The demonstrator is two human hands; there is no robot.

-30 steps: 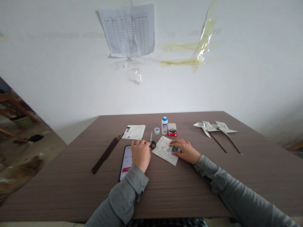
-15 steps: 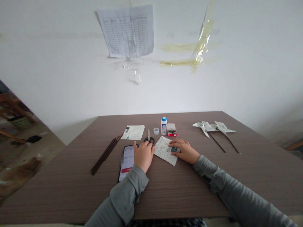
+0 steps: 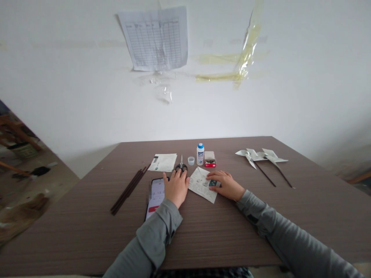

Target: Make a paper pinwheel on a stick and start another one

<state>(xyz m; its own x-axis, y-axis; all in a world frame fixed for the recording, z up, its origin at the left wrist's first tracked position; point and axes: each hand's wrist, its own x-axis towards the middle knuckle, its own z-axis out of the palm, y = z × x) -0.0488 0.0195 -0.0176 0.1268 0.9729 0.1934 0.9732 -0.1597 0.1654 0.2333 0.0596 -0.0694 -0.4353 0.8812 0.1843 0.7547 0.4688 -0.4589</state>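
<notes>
My left hand (image 3: 176,188) lies open, fingers spread, with its fingertips at the black handles of the scissors (image 3: 181,164). The scissors lie with their blades pointing away from me. Beneath that wrist, a phone (image 3: 157,191) showing a timer is partly covered. A square of printed paper (image 3: 203,189) with a diagonal crease lies to the right of my left hand. My right hand (image 3: 227,185) rests open on the paper's right side, fingers stretched over it and hiding part of the print.
Brown sticks (image 3: 130,190) and more paper sheets (image 3: 163,162) lie at left. A small translucent cup (image 3: 191,160), a white bottle with blue cap (image 3: 200,154) and a red box of small pins (image 3: 210,160) stand behind. Paper pinwheels on sticks (image 3: 262,155) lie at right; the wall rises behind the table.
My left hand has slid slightly forward, and the scissors have shifted a little away from me with it. My right hand and the paper have stayed in place.
</notes>
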